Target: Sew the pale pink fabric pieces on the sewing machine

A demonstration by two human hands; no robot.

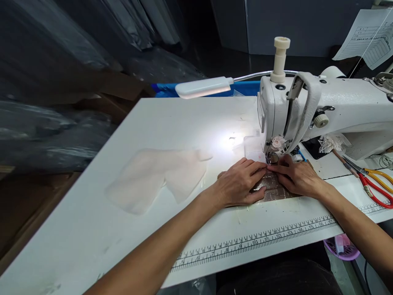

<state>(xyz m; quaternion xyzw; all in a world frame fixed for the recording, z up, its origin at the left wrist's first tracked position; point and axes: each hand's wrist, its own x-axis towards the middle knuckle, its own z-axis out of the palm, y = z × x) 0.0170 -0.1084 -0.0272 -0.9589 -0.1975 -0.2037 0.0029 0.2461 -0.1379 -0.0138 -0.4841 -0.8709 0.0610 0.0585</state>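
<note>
A white sewing machine (334, 106) stands at the right of a white table (92, 229). Under its presser foot (272, 157) lies a small brown patterned fabric piece (274, 189). My left hand (241, 182) lies flat on the fabric's left side, fingers stretched toward the needle. My right hand (296, 177) presses on the fabric's right side, its fingertips together just in front of the foot. Both hands touch the fabric and nearly meet at the foot.
Pale sheer fabric pieces (159, 174) lie to the left of my hands. A gooseneck lamp (204, 87) lights the needle area. Red and yellow scissors (373, 184) rest at the right. A printed ruler (260, 241) runs along the table's front edge. Purple basket (342, 250) below.
</note>
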